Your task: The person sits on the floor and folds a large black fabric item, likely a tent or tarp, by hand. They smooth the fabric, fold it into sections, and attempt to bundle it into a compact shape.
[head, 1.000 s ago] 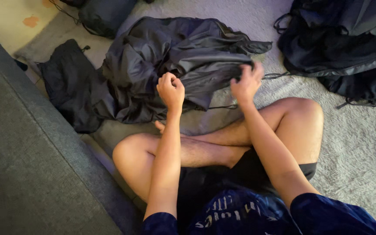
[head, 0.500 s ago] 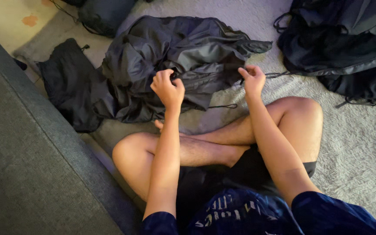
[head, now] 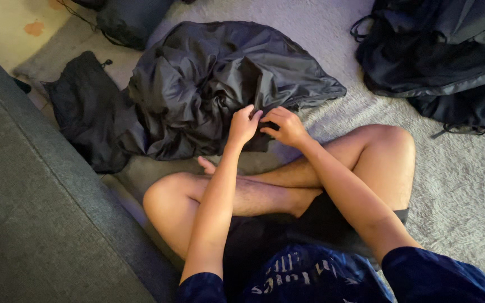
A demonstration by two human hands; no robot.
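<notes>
Where hands (head: 265, 126) meet, crumpled black jacket (head: 209, 84)

A living room at home: a person sits cross-legged in shorts on a pale shaggy carpet (head: 456, 185), a grey upholstered sofa (head: 35, 224) along its left edge, dark bags (head: 439, 56) and crumpled black fabric (head: 209, 84) strewn toward the far edge.

Pale grey carpet (head: 467, 185) covers the floor under dim, warm light. A dark grey sofa (head: 35, 224) fills the lower left. Bare cream floor (head: 7, 33) with an orange spot shows top left.
</notes>
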